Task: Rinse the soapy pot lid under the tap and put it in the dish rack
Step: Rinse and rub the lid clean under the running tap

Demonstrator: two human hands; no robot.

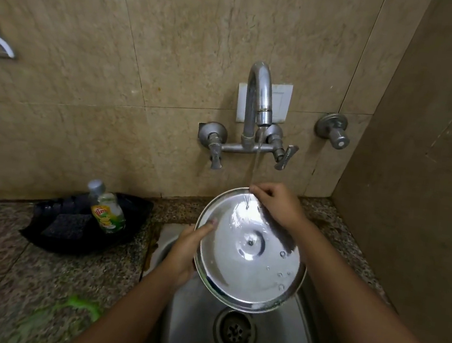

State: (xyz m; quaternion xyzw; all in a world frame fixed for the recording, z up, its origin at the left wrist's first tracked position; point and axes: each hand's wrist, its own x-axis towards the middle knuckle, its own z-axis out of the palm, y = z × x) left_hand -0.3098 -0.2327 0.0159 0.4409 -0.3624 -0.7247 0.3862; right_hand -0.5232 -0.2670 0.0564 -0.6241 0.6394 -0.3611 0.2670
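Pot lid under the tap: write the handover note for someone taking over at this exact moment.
Left hand: grips the pot lid at its left rim, thumb on the inner face.
Right hand: on the lid's top rim, where the stream lands.
The lid is tilted over the sink, underside toward the camera; the tap is running onto its upper part.
Done: rinsing is under way; water sheets over the face, a few bubbles remain at lower right.
Left: finish rinsing, check the other side, put the lid in the dish rack, which is not in view.

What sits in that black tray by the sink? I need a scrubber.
The black tray holds a dish soap bottle and a dark scrub pad. Whatever lies beneath them is covered.
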